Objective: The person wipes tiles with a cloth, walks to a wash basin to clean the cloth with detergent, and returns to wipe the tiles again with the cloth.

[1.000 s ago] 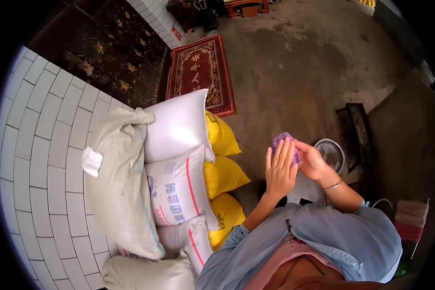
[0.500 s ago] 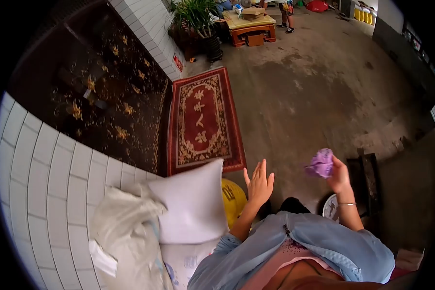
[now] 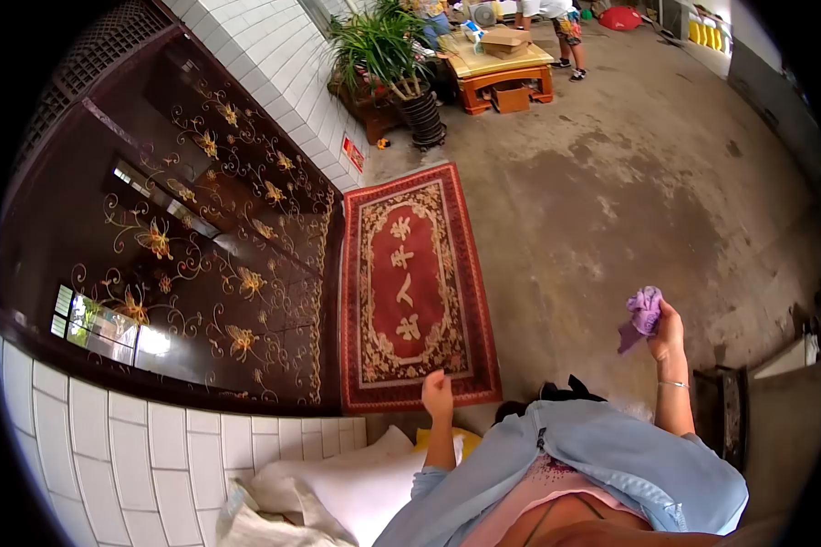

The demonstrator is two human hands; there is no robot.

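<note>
My right hand (image 3: 668, 334) is closed on a crumpled purple cloth (image 3: 644, 314), held out in front of me at the right. Part of the cloth hangs down below the fingers. My left hand (image 3: 438, 392) is in front of the near end of a red patterned mat (image 3: 401, 273), with its fingers curled in and nothing visible in them. Below that hand are white sacks (image 3: 374, 479), and a bit of something yellow (image 3: 465, 442) shows beside my forearm.
A dark door with gold flower patterns (image 3: 201, 237) stands at the left above white tiles (image 3: 155, 428). Farther off are a potted plant (image 3: 420, 114), a low wooden table (image 3: 502, 64) with cardboard on it, and people near it. A dark bench-like object (image 3: 734, 410) is at my right.
The view has shifted forward, so the mat and door show more fully. My left hand has gone from spread fingers to curled. The purple cloth is still in my right hand.
</note>
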